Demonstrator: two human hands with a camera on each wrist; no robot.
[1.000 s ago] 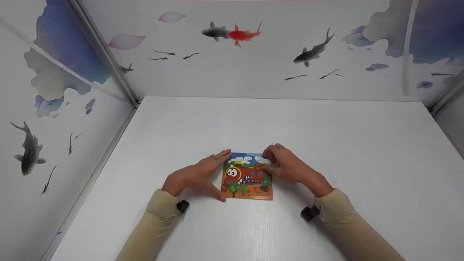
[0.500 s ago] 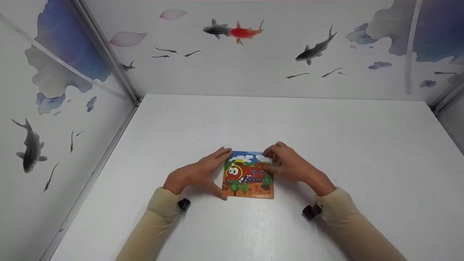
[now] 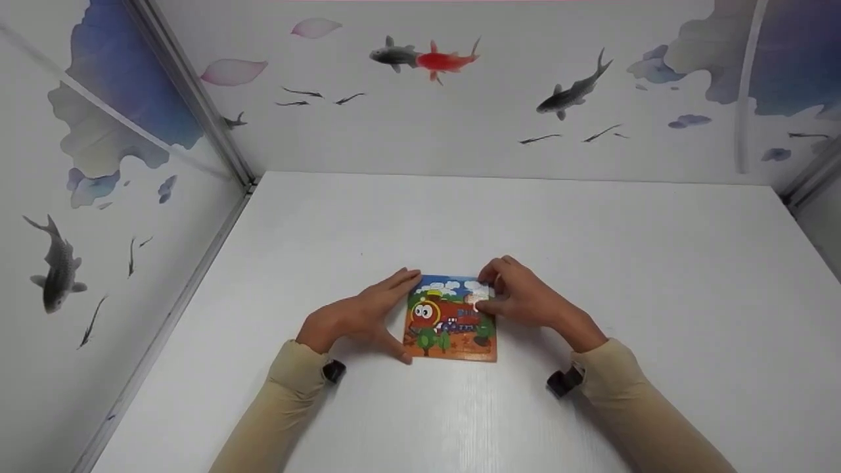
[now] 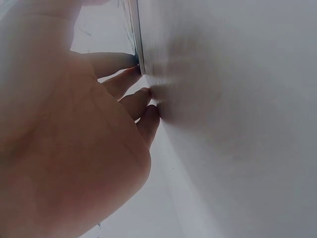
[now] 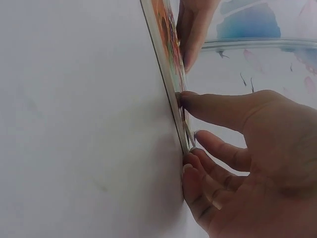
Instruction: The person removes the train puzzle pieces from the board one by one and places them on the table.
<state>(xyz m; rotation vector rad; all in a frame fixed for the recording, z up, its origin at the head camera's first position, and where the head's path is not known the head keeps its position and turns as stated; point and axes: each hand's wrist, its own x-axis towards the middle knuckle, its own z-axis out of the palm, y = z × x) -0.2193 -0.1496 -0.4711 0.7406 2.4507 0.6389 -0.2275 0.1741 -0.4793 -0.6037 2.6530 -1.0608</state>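
A square jigsaw puzzle [image 3: 450, 338] with a cartoon train lies flat on the white table. My left hand [image 3: 361, 318] spreads along its left side, fingertips at the far left corner and thumb at the near left corner. In the left wrist view, the fingers [image 4: 130, 101] reach down to the tabletop beside the puzzle's edge. My right hand [image 3: 522, 295] is at the upper right corner, thumb on the picture and fingers bent at the edge. Between them, in the right wrist view, a thin puzzle piece [image 5: 189, 135] stands tilted up from the board, pinched.
The white tabletop [image 3: 591, 243] surrounds the puzzle. Behind it stands a white wall [image 3: 420, 138] printed with fish, and a similar wall [image 3: 151, 289] rises at the left. A dark strap device [image 3: 562, 383] sits at the right wrist, another [image 3: 334, 372] at the left.
The right thumb has shifted slightly, and a bright glint now shows on the picture beside it as the piece tilts. The left hand keeps its place; the view moves slightly.
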